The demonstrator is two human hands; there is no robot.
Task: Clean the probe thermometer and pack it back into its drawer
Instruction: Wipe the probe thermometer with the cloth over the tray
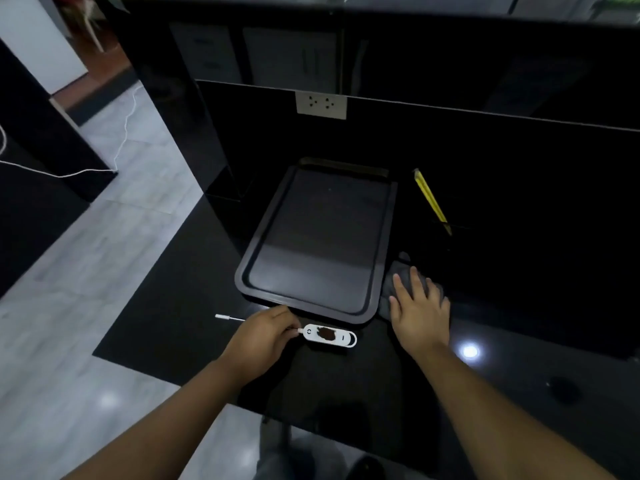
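Head view. The white probe thermometer point(329, 336) lies flat on the glossy black counter point(346, 386), just in front of the near rim of an empty dark tray point(375, 306); a brown smear marks the middle of its body. The left hand point(265, 336) covers the probe shaft — its fingers point(289, 325) curl closed around the metal next to the body, while the white probe tip point(221, 317) projects to the left. The right hand point(420, 308) rests palm down, fingers spread and holding nothing closed, on a grey cloth point(389, 289) touching the tray's right corner. Beyond — a yellow-edged object point(431, 199), too dim to identify, and a wall socket point(321, 105).
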